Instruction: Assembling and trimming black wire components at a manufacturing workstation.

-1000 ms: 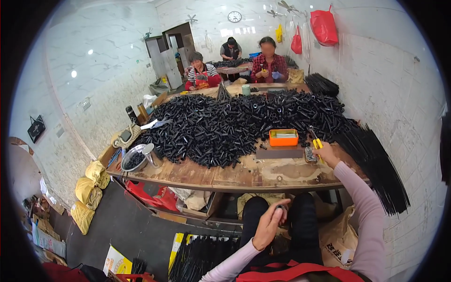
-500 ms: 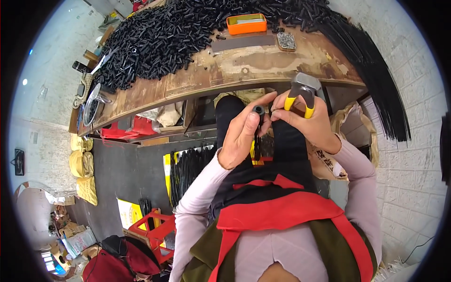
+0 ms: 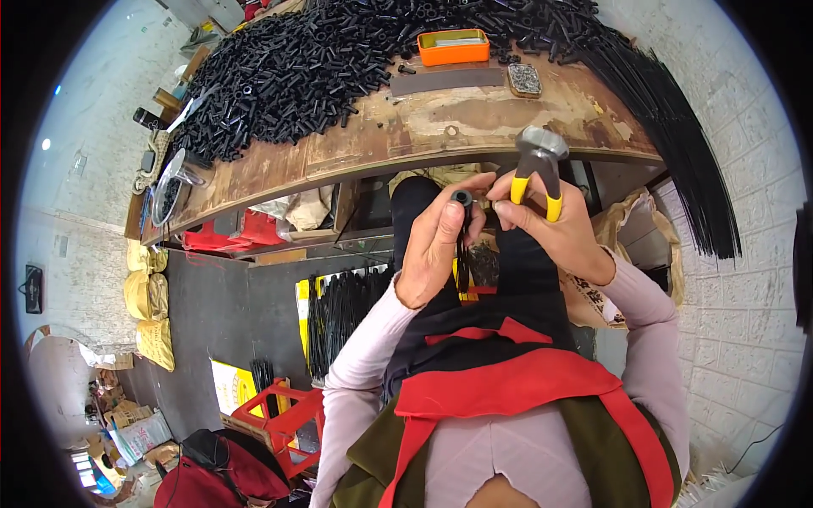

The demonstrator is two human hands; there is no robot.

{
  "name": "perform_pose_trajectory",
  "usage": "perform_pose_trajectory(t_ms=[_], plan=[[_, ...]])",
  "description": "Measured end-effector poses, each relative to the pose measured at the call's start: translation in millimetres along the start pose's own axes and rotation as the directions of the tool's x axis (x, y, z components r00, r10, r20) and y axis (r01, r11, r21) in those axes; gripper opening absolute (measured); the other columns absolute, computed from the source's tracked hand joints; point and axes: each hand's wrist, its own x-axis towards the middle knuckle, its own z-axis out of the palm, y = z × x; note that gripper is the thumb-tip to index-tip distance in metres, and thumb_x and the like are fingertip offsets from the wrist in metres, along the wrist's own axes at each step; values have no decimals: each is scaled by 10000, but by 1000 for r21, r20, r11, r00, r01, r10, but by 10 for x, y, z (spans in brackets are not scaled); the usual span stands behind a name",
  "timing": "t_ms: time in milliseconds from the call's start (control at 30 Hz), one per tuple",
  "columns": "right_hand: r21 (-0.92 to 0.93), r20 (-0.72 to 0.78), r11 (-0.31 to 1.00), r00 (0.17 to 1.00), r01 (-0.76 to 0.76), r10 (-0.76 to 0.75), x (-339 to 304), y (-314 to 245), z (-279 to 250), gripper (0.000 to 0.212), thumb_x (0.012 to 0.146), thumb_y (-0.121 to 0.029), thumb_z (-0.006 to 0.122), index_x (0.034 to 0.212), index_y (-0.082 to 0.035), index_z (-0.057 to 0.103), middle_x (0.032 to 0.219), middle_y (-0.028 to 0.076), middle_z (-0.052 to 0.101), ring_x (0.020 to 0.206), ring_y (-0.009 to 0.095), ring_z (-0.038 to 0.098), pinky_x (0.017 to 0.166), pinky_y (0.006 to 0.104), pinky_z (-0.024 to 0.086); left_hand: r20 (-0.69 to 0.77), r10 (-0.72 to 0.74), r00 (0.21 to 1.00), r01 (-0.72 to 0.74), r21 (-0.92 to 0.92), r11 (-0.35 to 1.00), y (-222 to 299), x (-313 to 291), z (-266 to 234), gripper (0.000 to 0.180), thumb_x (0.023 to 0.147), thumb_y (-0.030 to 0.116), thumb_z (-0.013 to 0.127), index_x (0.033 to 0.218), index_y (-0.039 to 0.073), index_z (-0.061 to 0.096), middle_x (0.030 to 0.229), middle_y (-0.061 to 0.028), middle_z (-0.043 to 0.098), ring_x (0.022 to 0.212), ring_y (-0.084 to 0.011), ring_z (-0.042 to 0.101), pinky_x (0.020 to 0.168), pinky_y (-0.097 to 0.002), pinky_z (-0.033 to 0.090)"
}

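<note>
My left hand (image 3: 428, 245) is closed round a black tubular piece (image 3: 461, 196), its round hollow end facing up beside the thumb. Thin black strands (image 3: 462, 269) hang beneath that hand. Across from it, my right hand (image 3: 567, 229) is closed on end-cutting pincers (image 3: 542, 161) with yellow grips, their metal head pointing up and away from me. The thumb and forefinger of my right hand also pinch together close to the left fingers. Whatever lies between these fingertips is too small to make out. Both hands are over my lap, in front of the bench edge.
The wooden bench (image 3: 373, 140) carries a large heap of black tubular pieces (image 3: 288, 76). An orange tin (image 3: 454, 54), a flat grey strip (image 3: 446, 81) and a small box of metal bits (image 3: 524, 80) lie there. Long black rods (image 3: 677, 144) overhang at right. A red stool (image 3: 292, 415) stands lower left.
The pincers have tilted a little to the left in my right hand. Both hands keep their hold, and the view has shifted slightly.
</note>
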Motion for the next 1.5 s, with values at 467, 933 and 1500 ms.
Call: perform_pose_trajectory(t_ms=[467,933,1500], plan=[[180,27,983,999,28,-33,154,285,231,122,892,-19,659,986,-5,583,958,80,600,785,135,603,676,266,474,1,11,1000,-11,-96,995,8,-81,-212,648,1042,479,328,1410,-49,405,781,5,463,712,-87,406,651,-226,342],[211,72,975,996,-72,58,171,144,318,164,943,-139,630,998,4,573,869,56,609,738,120,585,680,254,445,-8,-2,1000,1,-62,998,32,-61,-193,628,1045,454,347,1426,-44,388,810,-2,496,720,-80,424,653,-218,347],[230,56,973,998,-37,25,139,160,263,144,939,-122,630,996,2,585,845,48,604,724,132,623,657,249,455,-22,17,1000,-19,-81,997,18,-58,-111,588,1042,425,385,1427,-20,406,796,10,491,730,-78,429,685,-209,358]])
